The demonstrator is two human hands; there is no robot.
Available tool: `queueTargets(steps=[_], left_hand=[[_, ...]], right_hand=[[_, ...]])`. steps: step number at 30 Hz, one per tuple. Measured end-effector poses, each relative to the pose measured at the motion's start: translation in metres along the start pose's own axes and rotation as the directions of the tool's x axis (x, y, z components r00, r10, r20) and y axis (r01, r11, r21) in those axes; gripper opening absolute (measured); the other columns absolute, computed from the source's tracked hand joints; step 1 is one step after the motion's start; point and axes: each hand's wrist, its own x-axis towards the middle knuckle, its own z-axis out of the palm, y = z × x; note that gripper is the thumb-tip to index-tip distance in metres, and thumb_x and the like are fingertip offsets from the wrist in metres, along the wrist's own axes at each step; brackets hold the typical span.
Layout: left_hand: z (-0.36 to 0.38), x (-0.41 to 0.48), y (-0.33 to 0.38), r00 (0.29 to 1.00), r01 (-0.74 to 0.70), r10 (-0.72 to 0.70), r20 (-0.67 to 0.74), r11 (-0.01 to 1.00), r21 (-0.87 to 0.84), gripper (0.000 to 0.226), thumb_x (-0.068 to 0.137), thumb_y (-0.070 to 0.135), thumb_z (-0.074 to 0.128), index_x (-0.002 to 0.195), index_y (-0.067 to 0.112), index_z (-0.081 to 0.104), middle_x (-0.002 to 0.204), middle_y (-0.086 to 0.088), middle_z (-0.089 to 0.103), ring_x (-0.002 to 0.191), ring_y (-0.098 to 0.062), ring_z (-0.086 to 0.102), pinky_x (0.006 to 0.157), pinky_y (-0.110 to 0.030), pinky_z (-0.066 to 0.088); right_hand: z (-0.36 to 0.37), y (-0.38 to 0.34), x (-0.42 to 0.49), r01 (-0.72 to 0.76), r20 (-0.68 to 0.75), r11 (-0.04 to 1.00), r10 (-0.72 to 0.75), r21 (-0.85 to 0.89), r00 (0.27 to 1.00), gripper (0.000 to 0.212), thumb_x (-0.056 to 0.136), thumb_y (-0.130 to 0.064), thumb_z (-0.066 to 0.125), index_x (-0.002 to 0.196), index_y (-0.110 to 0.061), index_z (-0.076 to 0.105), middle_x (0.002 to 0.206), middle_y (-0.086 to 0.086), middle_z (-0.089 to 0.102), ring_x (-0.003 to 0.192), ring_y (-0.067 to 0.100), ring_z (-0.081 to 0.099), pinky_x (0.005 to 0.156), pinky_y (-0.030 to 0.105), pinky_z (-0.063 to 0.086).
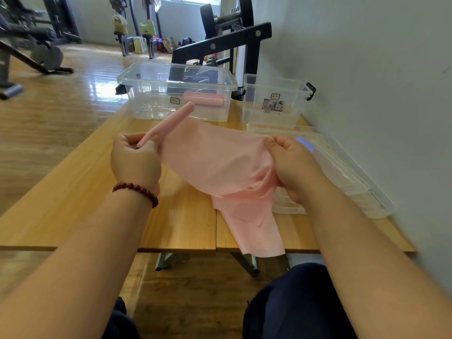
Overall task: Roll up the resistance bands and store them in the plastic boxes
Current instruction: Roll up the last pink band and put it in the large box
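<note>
A pink resistance band (220, 165) hangs over the table's (73, 204) near edge.
The left hand (135, 161) grips its rolled end, the right hand (292, 165) bunches the loose sheet; at the far edge a rolled band (204, 99) lies in the large plastic box (151, 104).

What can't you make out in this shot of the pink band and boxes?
Head view:
- Right hand fingertips: buried in the bunched pink resistance band.
- Label print on the small plastic box: too small.
- Clear lids: stack partly behind the right forearm, count unclear.
</note>
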Motion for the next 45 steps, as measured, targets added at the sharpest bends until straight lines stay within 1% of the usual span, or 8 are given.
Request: queueTargets(steps=[6, 12, 21, 27, 31, 34, 40, 45], left_hand=[[-0.005, -0.004, -0.002, 0.99, -0.131, 0.115, 0.085, 0.968, 0.216, 0.011, 0.087, 0.016, 0.062, 0.095, 0.018, 0.055, 0.086, 0.01, 0.055, 0.077, -0.006, 0.055, 0.063, -0.021, 0.045], [-0.011, -0.008, -0.009, 0.897, -0.433, 0.28, 0.343, 0.714, 0.55, 0.01, 0.093, 0.015, 0.058, 0.098, 0.012, 0.05, 0.081, 0.003, 0.051, 0.067, -0.003, 0.046, 0.052, -0.019, 0.033], [-0.024, -0.009, -0.014, 0.854, -0.51, 0.053, 0.517, 0.282, 0.813, 0.017, 0.088, 0.023, 0.063, 0.099, 0.013, 0.055, 0.085, -0.001, 0.053, 0.081, -0.021, 0.055, 0.077, -0.04, 0.055], [-0.02, -0.011, -0.014, 0.817, -0.566, 0.127, 0.563, 0.368, 0.738, 0.04, 0.093, 0.048, 0.055, 0.122, 0.02, 0.057, 0.121, 0.0, 0.056, 0.115, -0.021, 0.05, 0.096, -0.038, 0.047], [0.002, -0.025, 0.001, 0.558, -0.727, 0.3, 0.773, 0.626, 0.282, 0.043, 0.097, 0.038, 0.052, 0.139, 0.032, 0.048, 0.149, 0.015, 0.039, 0.136, -0.003, 0.033, 0.109, -0.027, 0.03], [0.024, -0.036, 0.007, 0.476, -0.593, 0.178, 0.861, 0.788, 0.165, 0.057, 0.089, 0.056, 0.046, 0.144, 0.041, 0.039, 0.147, 0.022, 0.039, 0.132, 0.001, 0.038, 0.11, -0.025, 0.033], [0.039, -0.032, -0.007, 0.581, -0.449, 0.078, 0.81, 0.861, 0.239, 0.02, 0.096, 0.044, 0.051, 0.088, 0.034, 0.067, 0.087, 0.009, 0.066, 0.083, -0.006, 0.059, 0.078, -0.025, 0.046], [0.042, -0.025, -0.009, 0.69, -0.439, 0.122, 0.714, 0.855, 0.278, 0.018, 0.1, 0.029, 0.051, 0.086, 0.028, 0.063, 0.083, 0.009, 0.06, 0.078, -0.006, 0.054, 0.07, -0.021, 0.043]], right_hand=[[0.0, -0.001, 0.004, -0.009, -0.039, 0.996, 0.005, -0.087, 0.999, 0.019, 0.101, -0.041, 0.05, 0.089, -0.031, 0.06, 0.09, -0.004, 0.064, 0.094, 0.021, 0.063, 0.089, 0.036, 0.051], [0.007, 0.005, 0.007, 0.011, -0.021, 0.978, -0.016, -0.208, 1.0, 0.036, 0.101, -0.033, 0.05, 0.104, 0.001, 0.063, 0.085, 0.008, 0.055, 0.079, 0.02, 0.051, 0.076, 0.036, 0.045], [0.01, 0.007, 0.005, 0.012, 0.007, 0.967, -0.011, -0.253, 1.0, 0.037, 0.101, -0.036, 0.048, 0.106, -0.004, 0.065, 0.09, 0.01, 0.063, 0.086, 0.026, 0.06, 0.093, 0.047, 0.05], [0.009, 0.01, 0.003, -0.041, 0.11, 0.993, 0.053, -0.109, 0.993, 0.018, 0.097, -0.045, 0.055, 0.086, -0.033, 0.064, 0.103, -0.003, 0.067, 0.104, 0.021, 0.063, 0.1, 0.045, 0.05], [0.005, 0.008, 0.001, 0.006, 0.209, 0.999, 0.004, -0.05, 0.978, 0.016, 0.095, -0.039, 0.061, 0.089, -0.027, 0.07, 0.096, -0.002, 0.072, 0.098, 0.021, 0.067, 0.09, 0.039, 0.055], [-0.001, 0.003, -0.004, 0.085, 0.331, 0.996, -0.071, -0.027, 0.941, 0.019, 0.096, -0.033, 0.061, 0.085, -0.023, 0.073, 0.081, -0.005, 0.074, 0.082, 0.013, 0.068, 0.07, 0.026, 0.054], [-0.01, 0.003, -0.001, 0.131, 0.311, 0.988, -0.099, -0.084, 0.945, 0.013, 0.093, -0.024, 0.066, 0.08, -0.022, 0.07, 0.071, -0.013, 0.067, 0.069, 0.003, 0.06, 0.064, 0.019, 0.046], [-0.025, 0.01, 0.0, 0.025, 0.331, 0.963, 0.067, -0.268, 0.941, 0.016, 0.091, -0.01, 0.063, 0.086, -0.021, 0.072, 0.083, -0.006, 0.069, 0.077, 0.01, 0.06, 0.078, 0.034, 0.054]])
